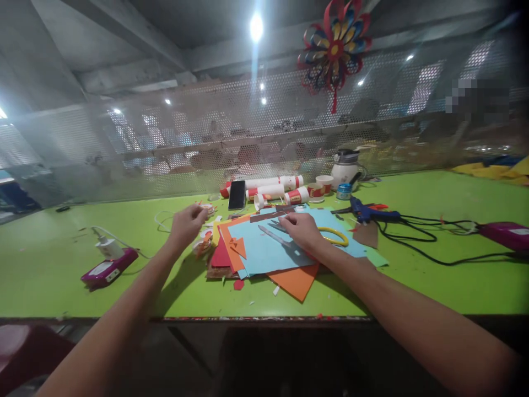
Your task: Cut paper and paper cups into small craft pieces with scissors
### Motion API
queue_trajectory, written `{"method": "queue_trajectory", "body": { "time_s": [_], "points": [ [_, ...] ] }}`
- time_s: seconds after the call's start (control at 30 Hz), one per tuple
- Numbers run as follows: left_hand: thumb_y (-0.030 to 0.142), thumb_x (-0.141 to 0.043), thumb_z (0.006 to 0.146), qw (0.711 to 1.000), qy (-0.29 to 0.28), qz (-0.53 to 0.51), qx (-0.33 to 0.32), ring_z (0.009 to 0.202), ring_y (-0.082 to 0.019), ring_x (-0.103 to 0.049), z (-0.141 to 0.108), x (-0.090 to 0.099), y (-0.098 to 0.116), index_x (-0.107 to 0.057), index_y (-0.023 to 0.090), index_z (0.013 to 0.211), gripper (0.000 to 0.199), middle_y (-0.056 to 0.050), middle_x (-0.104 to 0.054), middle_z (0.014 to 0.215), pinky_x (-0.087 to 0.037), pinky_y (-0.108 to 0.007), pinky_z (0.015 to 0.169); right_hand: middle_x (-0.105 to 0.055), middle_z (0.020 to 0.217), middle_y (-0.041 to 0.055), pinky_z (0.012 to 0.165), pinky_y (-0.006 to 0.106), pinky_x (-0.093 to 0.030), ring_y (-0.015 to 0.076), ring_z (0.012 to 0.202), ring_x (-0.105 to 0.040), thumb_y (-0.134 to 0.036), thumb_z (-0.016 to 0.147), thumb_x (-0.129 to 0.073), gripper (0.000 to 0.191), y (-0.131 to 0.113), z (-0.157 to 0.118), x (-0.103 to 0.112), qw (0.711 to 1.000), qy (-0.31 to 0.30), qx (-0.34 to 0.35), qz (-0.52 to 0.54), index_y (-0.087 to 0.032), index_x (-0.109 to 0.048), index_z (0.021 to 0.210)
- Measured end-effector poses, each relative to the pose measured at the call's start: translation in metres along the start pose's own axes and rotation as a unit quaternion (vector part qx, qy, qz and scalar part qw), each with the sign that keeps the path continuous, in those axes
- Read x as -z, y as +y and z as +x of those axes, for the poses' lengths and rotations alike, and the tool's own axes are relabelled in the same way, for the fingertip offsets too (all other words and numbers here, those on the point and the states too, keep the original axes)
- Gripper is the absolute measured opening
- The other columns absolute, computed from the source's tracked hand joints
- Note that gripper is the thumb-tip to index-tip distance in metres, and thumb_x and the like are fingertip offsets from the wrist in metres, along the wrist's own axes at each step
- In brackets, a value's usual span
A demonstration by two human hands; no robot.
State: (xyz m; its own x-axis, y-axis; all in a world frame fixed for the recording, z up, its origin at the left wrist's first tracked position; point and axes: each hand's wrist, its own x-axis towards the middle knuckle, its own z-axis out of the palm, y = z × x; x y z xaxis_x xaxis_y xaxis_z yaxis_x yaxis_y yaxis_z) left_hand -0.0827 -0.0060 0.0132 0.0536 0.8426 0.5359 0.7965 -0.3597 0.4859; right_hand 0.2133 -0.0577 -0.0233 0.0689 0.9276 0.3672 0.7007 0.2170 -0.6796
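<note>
My left hand (188,225) is above the left edge of the paper pile, fingers curled together. By its fingertips is a small white and red piece (209,209); whether the fingers touch it I cannot tell. My right hand (301,227) is closed in a pinch over the blue paper (258,256), and what it pinches is too small to make out. Beneath that hand lie scissors (335,237) with yellow handles, blades pointing left, partly covered by the hand. Orange paper (300,281) and red paper (221,255) stick out from under the blue sheets.
Behind the pile are a phone (237,195), white and red paper cups (296,196), a blue-lidded jar (344,191) and a kettle (345,168). A blue glue gun (372,211) trails black cable to a purple power strip (506,235). Another purple strip (109,268) holds a white plug.
</note>
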Motion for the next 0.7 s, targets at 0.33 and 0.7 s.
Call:
{"method": "queue_trajectory", "body": {
  "time_s": [0.33,0.7],
  "points": [
    [0.038,-0.046,0.081,0.985,-0.094,-0.115,-0.091,0.058,-0.014,-0.058,0.006,-0.061,0.058,-0.063,0.016,0.070,0.030,-0.003,-0.067,0.065,-0.043,-0.024,0.057,-0.063,0.109,0.0054,0.076,0.038,-0.054,0.0203,0.090,-0.064,-0.031,0.091,-0.056,0.026,0.019,0.015,0.012,0.998,-0.001,-0.067,0.002,-0.014,-0.060,0.111],
    [0.034,-0.047,0.079,0.980,-0.161,-0.075,-0.085,0.060,-0.015,-0.056,-0.004,-0.071,0.038,-0.065,0.015,0.072,0.027,-0.004,-0.067,0.068,-0.039,-0.025,0.056,-0.064,0.106,0.0053,0.074,0.036,-0.054,0.0184,0.087,-0.065,-0.029,0.091,-0.057,0.024,0.029,0.031,0.029,0.998,-0.052,-0.042,-0.014,-0.014,-0.060,0.109]
  ]
}}
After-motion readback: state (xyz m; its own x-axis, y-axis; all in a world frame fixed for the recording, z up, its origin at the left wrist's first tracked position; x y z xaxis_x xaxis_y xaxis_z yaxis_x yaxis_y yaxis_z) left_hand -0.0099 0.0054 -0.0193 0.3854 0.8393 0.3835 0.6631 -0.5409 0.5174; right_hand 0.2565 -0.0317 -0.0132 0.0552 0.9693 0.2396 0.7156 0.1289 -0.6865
